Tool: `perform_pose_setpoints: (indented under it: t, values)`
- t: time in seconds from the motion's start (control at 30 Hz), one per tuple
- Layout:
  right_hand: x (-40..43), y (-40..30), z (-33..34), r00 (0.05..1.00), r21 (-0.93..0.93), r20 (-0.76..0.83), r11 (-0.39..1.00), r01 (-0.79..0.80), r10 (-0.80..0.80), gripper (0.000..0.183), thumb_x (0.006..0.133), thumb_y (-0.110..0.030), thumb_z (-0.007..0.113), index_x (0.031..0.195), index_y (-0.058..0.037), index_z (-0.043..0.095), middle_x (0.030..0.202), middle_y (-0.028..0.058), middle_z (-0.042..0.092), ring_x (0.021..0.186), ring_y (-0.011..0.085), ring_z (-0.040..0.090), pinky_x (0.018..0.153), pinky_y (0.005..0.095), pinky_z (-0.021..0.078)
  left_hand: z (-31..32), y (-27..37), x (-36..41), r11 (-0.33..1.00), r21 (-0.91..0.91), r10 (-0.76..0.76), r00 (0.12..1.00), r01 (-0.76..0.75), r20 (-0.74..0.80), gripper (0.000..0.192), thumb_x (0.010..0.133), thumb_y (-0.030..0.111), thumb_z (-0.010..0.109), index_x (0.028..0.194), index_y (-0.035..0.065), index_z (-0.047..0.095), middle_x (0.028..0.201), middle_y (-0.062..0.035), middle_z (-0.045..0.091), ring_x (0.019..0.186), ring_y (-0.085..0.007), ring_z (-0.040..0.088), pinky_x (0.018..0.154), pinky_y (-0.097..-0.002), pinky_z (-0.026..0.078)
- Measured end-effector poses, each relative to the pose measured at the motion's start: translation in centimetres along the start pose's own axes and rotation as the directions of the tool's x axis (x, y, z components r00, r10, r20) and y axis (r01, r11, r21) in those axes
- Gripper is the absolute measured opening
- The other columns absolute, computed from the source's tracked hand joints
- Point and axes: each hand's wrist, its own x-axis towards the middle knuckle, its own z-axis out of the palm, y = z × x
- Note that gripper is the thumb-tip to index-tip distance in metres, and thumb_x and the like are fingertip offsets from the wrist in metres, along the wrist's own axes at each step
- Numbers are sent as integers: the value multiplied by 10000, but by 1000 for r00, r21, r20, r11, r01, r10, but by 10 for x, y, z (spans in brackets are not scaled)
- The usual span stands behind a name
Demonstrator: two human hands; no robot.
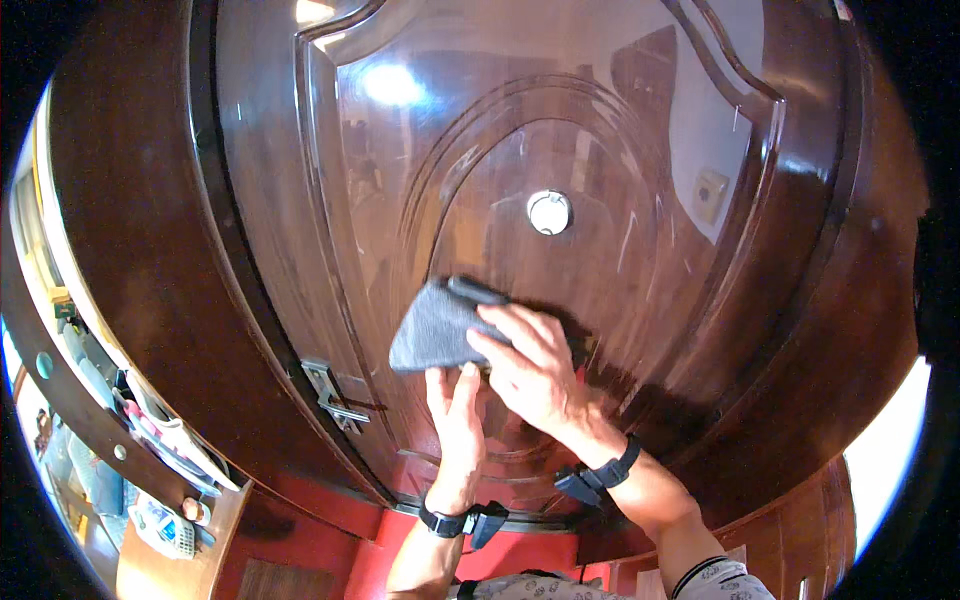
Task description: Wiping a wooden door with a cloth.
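A grey folded cloth [435, 330] is held up in front of a glossy brown wooden door [465, 217]. My right hand [532, 367] grips its right side with the fingers bent over it. Below its lower edge is my left hand [457, 412], thumb and a finger at the cloth's rim; whether they pinch it cannot be told. Above the hands a round white metal peephole [550, 212] sits within the door's carved oval. The metal door handle [345, 412] is at the lower left of the hands. Both wrists wear black straps.
A dark door frame [217, 225] runs down the left. At the lower left, a wooden table [217, 532] holds a white telephone [161, 529] and other small objects, with a cluttered shelf above. The floor [480, 551] is red. Another wooden door or panel [802, 517] stands at the lower right.
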Motion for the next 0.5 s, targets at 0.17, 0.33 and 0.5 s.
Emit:
perform_pose_setpoints:
  t: [0.17,0.33,0.5]
  values:
    - [15,-3,-6,1000,-13,-6,1000,-19,19,499,744,-54,708,1242,-86,726,1393,121,637,1263,333,597,1035,485,472,3,4,7,998,-64,7,1000,-5,25,473,1045,129,584,1498,76,457,1380,-98,608,1222,-219,607,1034,-374,505]
    - [-7,-2,-4,989,0,148,1000,-10,10,490,731,-76,723,1218,-110,754,1361,103,660,1254,321,607,1060,468,479,3,-1,-6,999,38,9,1000,-8,-30,554,1023,68,561,1562,67,432,1435,-102,584,1277,-230,586,1068,-368,497]
    - [49,18,-28,995,-54,-91,998,44,-49,513,780,-68,735,1291,-100,705,1377,135,631,1248,346,597,1036,482,485,43,34,25,951,93,272,938,-297,214,529,1047,45,580,1558,18,445,1481,-110,568,1334,-206,547,1138,-362,426]
